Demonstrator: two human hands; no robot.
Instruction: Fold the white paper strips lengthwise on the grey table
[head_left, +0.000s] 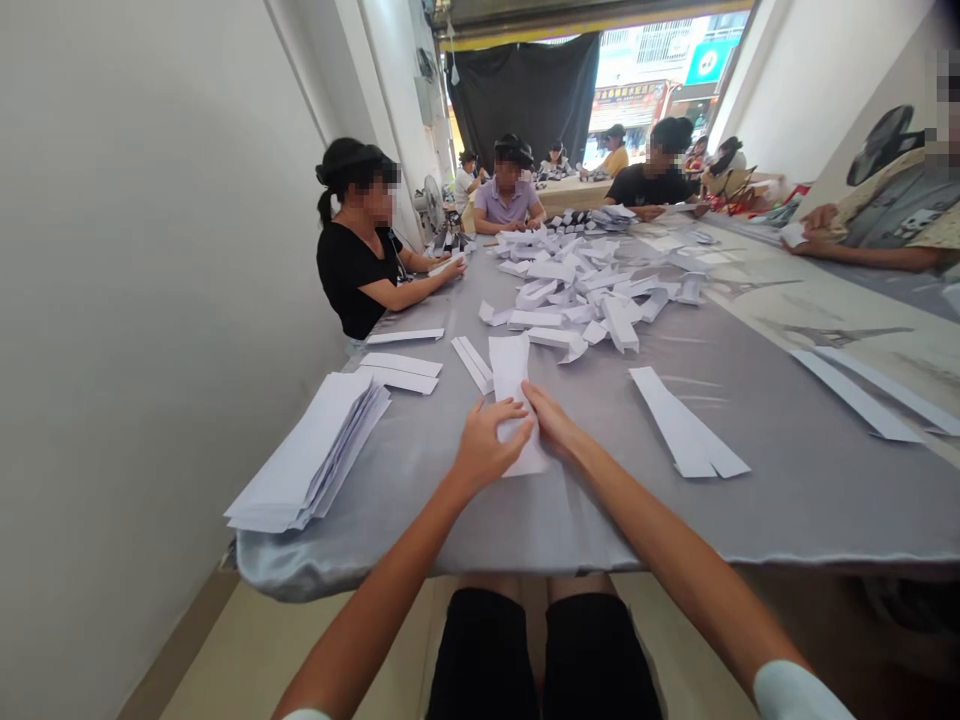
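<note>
Long white paper strip flat on a grey satin table cover, directly under both hands. Left hand open, fingers spread across the strip, pressing down; right hand also open, lying along the strip's edge, with no closed grip, apparently to stop the paper sliding on the slick cloth. Left of the strip, a thick stack of folded paper, squared together, as if kept apart from the loose heap of folded paper past the strip. Right of the strip, a separate folded paper strip.
</note>
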